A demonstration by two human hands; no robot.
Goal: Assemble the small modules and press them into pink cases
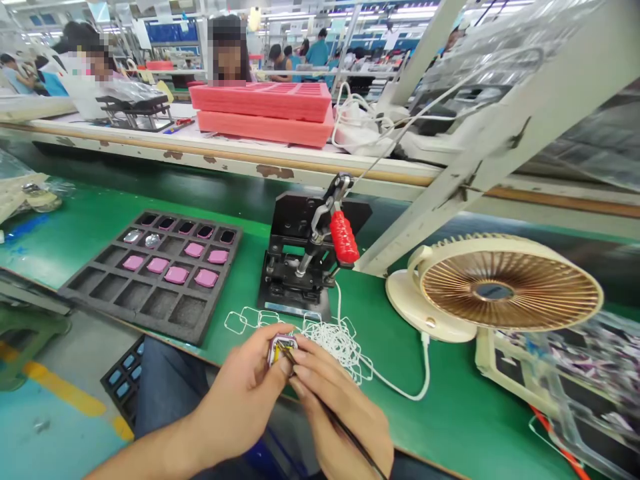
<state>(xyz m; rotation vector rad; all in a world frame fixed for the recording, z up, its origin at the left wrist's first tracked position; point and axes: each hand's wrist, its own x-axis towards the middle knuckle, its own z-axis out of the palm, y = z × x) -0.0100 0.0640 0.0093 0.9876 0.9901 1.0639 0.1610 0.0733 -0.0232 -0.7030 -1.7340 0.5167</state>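
Note:
Between the thumb and fingers of my left hand [240,387] is a small watch case [275,352] with a purple rim and yellow and silver parts inside. My right hand [345,407] is closed around thin dark tweezers [345,430], whose tips reach into the open case. Just beyond my hands, a heap of white square ring gaskets [327,340] lies on the green bench. Behind it stands a black press fixture [295,260] with a red-handled toggle clamp [344,237].
A dark foam tray [120,293] at left holds several pink and black watch pieces. At right are a cream fan [510,287] with its white cable and a bin of purple-white scraps [590,373]. Pink foam trays [265,117] sit on the shelf; people work beyond.

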